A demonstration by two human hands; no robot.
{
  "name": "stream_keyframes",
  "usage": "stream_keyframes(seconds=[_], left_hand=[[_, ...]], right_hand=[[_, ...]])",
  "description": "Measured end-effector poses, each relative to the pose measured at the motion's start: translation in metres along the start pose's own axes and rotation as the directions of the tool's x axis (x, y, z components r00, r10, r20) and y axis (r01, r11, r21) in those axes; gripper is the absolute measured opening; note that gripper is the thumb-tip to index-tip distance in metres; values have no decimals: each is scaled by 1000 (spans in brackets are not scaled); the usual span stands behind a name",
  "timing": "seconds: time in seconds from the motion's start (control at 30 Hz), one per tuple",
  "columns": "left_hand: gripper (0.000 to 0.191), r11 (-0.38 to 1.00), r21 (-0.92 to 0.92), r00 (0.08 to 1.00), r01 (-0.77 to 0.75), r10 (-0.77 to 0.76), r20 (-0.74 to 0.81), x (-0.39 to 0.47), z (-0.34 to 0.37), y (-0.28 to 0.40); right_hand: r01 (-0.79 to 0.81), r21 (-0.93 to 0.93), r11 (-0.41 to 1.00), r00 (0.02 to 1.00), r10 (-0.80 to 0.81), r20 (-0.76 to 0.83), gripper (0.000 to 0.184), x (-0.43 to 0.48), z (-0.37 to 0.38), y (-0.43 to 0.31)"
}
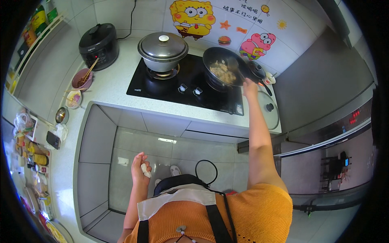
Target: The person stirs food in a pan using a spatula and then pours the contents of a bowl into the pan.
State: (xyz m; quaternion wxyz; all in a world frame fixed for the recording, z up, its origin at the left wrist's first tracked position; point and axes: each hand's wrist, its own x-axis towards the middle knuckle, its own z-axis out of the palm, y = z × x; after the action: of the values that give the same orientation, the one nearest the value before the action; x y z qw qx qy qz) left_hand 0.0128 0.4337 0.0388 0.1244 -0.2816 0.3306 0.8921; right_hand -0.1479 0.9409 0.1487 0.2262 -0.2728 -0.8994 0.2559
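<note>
My right hand [250,88] reaches out to the right burner and grips the handle of a spatula [234,66]. The spatula's blade rests among pale chopped food pieces [223,72] inside a dark wok [210,55]. My left hand [141,168] is held low before my body, its fingers curled around a crumpled white tissue [146,171]. On the left burner stands a lidded metal pot [164,50], a flame faintly glowing below it. Both sit on a black gas hob [165,92] with two knobs.
A glass lid [269,117] lies right of the hob, near a small black lidded pan [256,70] and a small white bowl [270,79]. Leftward are a black electric cooker [98,45], a pink bowl with chopsticks [82,79], a white bowl [74,99], a metal bowl [61,115] and a phone [53,139].
</note>
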Motion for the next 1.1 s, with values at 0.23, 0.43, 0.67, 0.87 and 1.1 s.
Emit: stream_keyframes(seconds=[0.23,0.43,0.67,0.87,1.1], left_hand=[[14,1000,0,1000,-13,13,-24,-1,-9,4],[15,1000,-22,1000,-12,12,-2,0,-9,5],[15,1000,-3,1000,1,-1,3,-1,-2,6],[14,1000,-12,999,-19,18,-33,-1,-6,7],[15,1000,-19,999,-16,15,-35,0,-6,3]], right_hand=[[-39,111,993,999,36,27,35,17,31,0],[78,-75,994,997,-76,25,35,2,25,1],[333,-390,858,943,-315,109,34,-26,0,-8],[316,-485,816,944,-323,73,36,-19,-9,-7],[195,-550,812,978,-203,47,31,30,35,-8]])
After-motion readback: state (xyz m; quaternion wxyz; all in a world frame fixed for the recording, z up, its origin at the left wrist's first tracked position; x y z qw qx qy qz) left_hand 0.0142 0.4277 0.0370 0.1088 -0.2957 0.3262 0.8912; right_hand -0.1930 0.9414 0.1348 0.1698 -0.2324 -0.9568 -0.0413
